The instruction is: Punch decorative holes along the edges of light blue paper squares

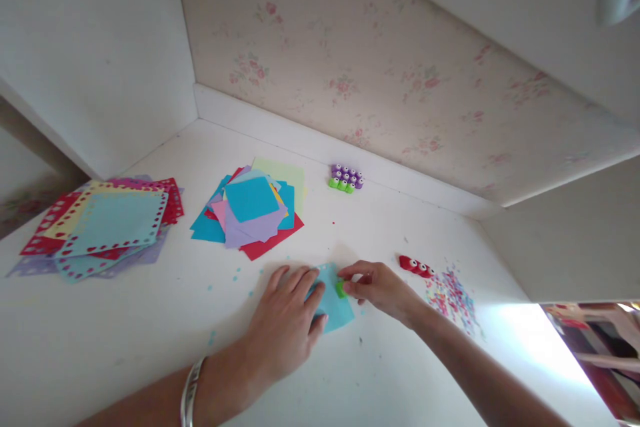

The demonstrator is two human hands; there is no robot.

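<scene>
A light blue paper sheet [336, 315] lies on the white table between my hands. My left hand [289, 313] rests flat over its left part, fingers spread. At the sheet's right side, my right hand [373, 285] grips a small green craft punch [341, 289] between thumb and fingers. Part of the punch is hidden by those fingers. A few tiny punched holes seem to show near the sheet's top edge. Little light blue paper bits [237, 274] are scattered to the left of my left hand.
Plain coloured papers [253, 199] are piled beyond my left hand; punched sheets [120, 220] lie far left. Purple and green punches [346, 177] stand near the wall. Red punches [416, 266] and a heap of confetti [453, 297] are at right.
</scene>
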